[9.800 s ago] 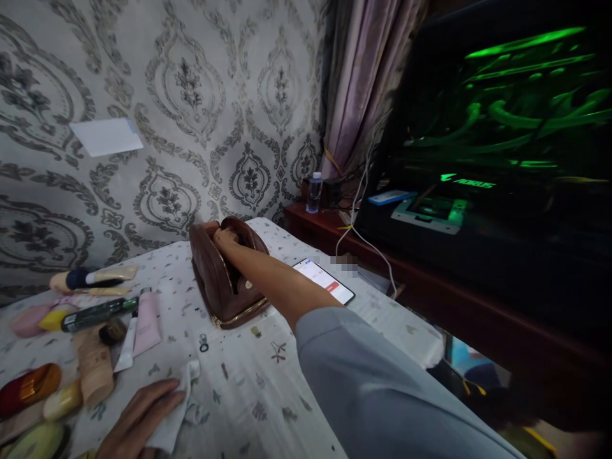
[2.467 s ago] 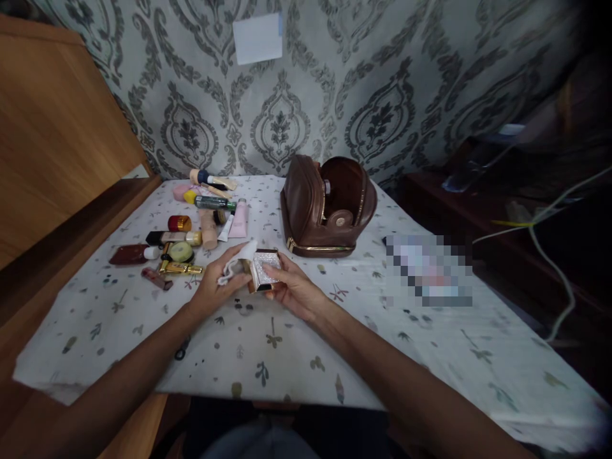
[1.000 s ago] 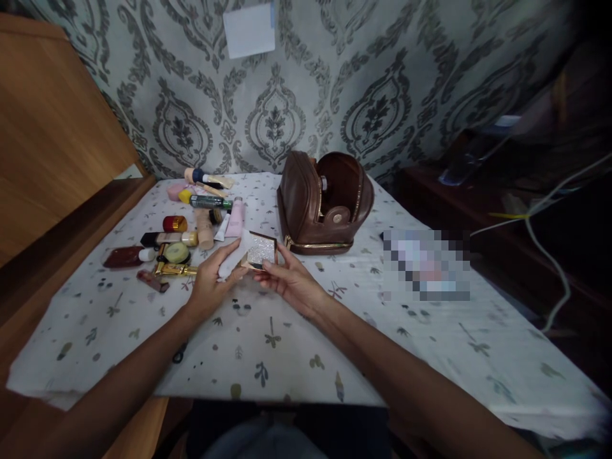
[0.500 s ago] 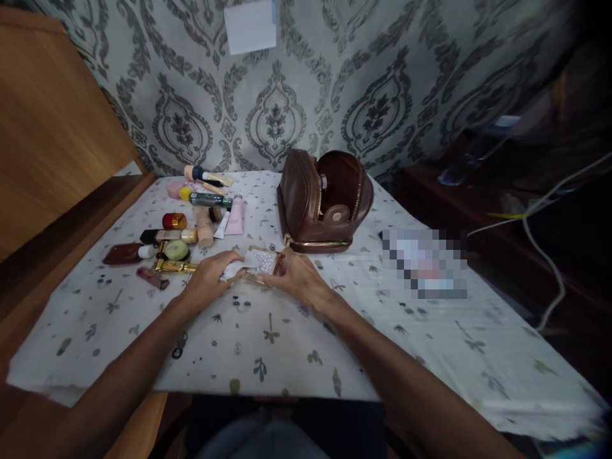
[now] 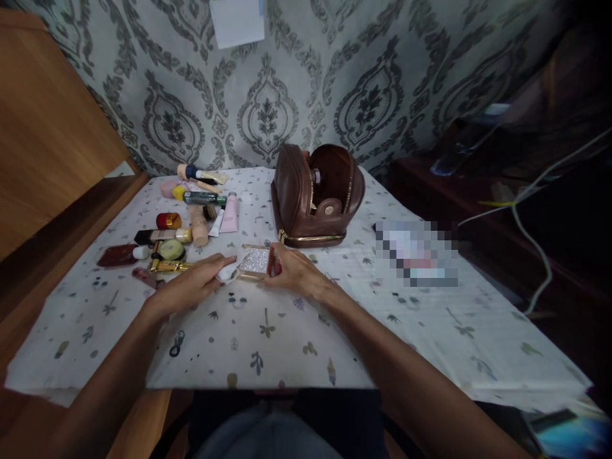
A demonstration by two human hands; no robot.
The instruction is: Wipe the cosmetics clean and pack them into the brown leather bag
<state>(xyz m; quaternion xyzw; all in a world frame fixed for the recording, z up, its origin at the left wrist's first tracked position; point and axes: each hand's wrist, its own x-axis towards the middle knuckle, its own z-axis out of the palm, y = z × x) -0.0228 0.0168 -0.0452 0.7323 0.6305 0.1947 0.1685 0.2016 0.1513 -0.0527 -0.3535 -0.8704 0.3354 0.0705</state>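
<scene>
In the head view, holds a flat square case with a silver glittering top and gold edges (image 5: pixel 255 261) by its right end, in the fingers of the right hand (image 5: pixel 294 271), narrowed around that edge; cannot tell whether lifted or resting on the white surface with small plant prints (image 5: pixel 306 331). With the curled fingers of the left hand (image 5: pixel 201 278), holds a crumpled white cloth (image 5: pixel 226 274), just beside the left end of the case; cannot tell whether touching. Has an open brown leather bag with gold zips (image 5: pixel 294 194) beyond the right fingers, and a pink tube (image 5: pixel 230 217) beyond the left ones. Has a shiny gold tube (image 5: pixel 171 266) close left of the left fingers, and a round jar with a pale green lid (image 5: pixel 172 249) just behind it. Farther left of them, shows a flat red-brown bottle with a white cap (image 5: pixel 117 255)
</scene>
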